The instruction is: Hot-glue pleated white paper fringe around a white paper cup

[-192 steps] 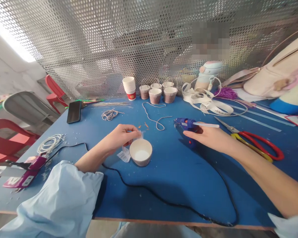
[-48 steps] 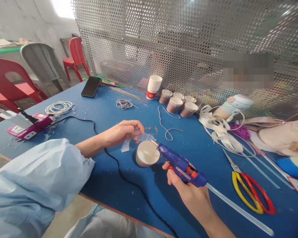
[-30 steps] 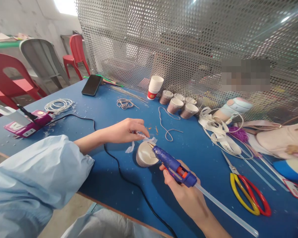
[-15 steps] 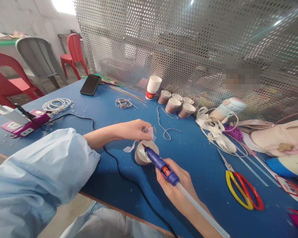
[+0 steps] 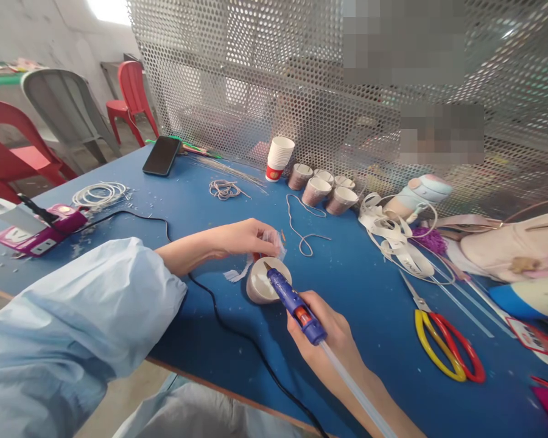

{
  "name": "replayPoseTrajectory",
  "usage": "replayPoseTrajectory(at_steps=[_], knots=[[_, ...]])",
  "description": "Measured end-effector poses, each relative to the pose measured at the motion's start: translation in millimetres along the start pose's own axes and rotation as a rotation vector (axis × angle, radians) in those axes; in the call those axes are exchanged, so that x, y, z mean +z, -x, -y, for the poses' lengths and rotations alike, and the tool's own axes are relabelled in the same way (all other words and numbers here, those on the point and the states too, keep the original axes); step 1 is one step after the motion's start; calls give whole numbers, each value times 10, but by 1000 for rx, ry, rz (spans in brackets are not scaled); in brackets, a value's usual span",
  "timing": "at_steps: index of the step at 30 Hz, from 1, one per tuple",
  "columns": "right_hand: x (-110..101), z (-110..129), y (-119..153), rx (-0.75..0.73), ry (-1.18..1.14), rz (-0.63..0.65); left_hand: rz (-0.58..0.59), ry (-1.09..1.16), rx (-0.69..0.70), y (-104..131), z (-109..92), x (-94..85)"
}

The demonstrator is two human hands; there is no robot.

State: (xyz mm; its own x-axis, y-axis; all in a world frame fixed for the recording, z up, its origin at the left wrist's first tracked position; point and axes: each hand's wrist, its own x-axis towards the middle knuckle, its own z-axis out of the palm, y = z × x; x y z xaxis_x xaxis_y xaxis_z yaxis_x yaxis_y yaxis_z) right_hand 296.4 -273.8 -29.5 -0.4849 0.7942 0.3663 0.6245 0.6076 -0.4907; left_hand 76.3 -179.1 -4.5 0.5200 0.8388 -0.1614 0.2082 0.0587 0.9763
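Note:
My right hand point(image 5: 331, 328) is wrapped round a blue hot glue gun point(image 5: 296, 304) with a long clear glue stick out of its back. The gun's nozzle is over the rim of a paper cup point(image 5: 261, 289) standing on the table, its wall covered in pale brownish cord. Whether the nozzle touches the cup I cannot tell. Just behind the cup, my left hand point(image 5: 251, 237) pinches a crumpled, sheer whitish strip point(image 5: 277, 241). A frayed white end point(image 5: 235, 276) lies on the table left of the cup.
Several wrapped cups point(image 5: 316, 191) and a stack of paper cups point(image 5: 280, 158) stand by the perforated metal screen point(image 5: 201, 79). Scissors point(image 5: 438, 340) lie at right, near ribbon point(image 5: 393, 237). A black cable point(image 5: 237, 331) runs from a power strip point(image 5: 45, 234). A phone point(image 5: 162, 156) is at the back left.
The whole view has shifted slightly. Both hands, the glue gun and the cup stay in nearly the same arrangement, with the sheer strip slightly more spread beside my left fingers.

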Motion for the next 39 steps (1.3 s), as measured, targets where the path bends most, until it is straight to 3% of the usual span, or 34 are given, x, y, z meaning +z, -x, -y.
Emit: replayPoseTrajectory(at_steps=[8,18,39], knots=[[20,-43,7,-16,34,-18,-34,109,-42,17,45,4],[59,-73,18,-86,70,-61,-24,87,-17,42,67,-3],[72,-88,43,-42,107,-49,-38,110,-21,52,88,10]])
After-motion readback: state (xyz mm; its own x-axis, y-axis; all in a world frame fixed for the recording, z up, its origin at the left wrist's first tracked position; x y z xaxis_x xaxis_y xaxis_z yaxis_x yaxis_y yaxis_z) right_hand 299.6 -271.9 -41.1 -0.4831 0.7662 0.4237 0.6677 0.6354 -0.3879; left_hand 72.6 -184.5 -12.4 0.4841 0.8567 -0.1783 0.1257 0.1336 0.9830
